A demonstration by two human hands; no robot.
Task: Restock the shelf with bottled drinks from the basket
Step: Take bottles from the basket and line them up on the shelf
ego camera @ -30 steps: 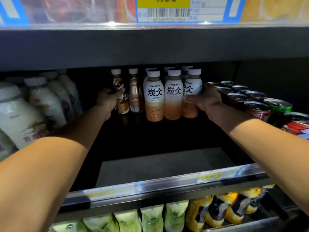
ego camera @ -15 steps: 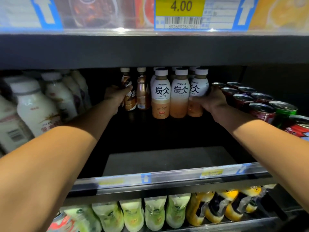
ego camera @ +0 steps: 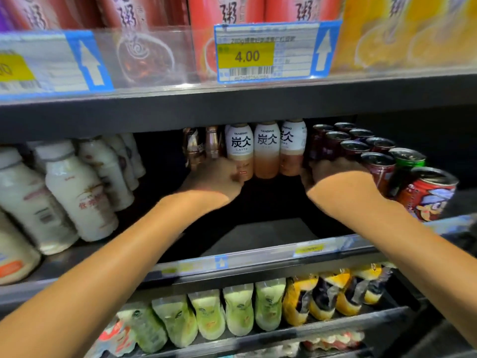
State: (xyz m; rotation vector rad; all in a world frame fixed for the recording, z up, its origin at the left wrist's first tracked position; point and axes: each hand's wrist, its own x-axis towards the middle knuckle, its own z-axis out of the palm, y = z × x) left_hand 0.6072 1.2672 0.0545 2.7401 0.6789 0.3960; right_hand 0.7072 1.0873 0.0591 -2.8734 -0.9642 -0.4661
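Presently, at the far left of the middle shelf (ego camera: 258, 239), a block of white milk bottles (ego camera: 80, 192) stands in rows, leaning in the wide-angle view. Next to these is a dark bare stretch of shelf floor. Behind it, at the back, stand two brown coffee bottles (ego camera: 204, 147), their tops hidden under the shelf above.

The person's left hand (ego camera: 215, 180) reaches deep into the shelf, its fingers curled at the base of the first latte bottle (ego camera: 239, 151) and just below the brown bottles. The fingers touch the latte bottle's lower left side; whether they are clamped round it cannot be told, since the back of the hand hides the grip.

Three latte bottles stand upright, side by side and touching, white above and tan below. The middle latte bottle (ego camera: 267, 151) is free of both hands. The right latte bottle (ego camera: 291, 149) has the right hand (ego camera: 333, 174) against its lower right side, fingers bent inward at its base; that grip is likewise hidden.

To the right, dark red cans (ego camera: 343, 146) stand in rows, with a green can (ego camera: 406, 161) and a red cartoon-printed can (ego camera: 431, 197) nearest the front. The right wrist lies close against the front cans.

Above, a price tag (ego camera: 246, 56) reads 4.00. Below, green pouches (ego camera: 237, 311) and yellow pouches (ego camera: 325, 295) fill the lower shelf.
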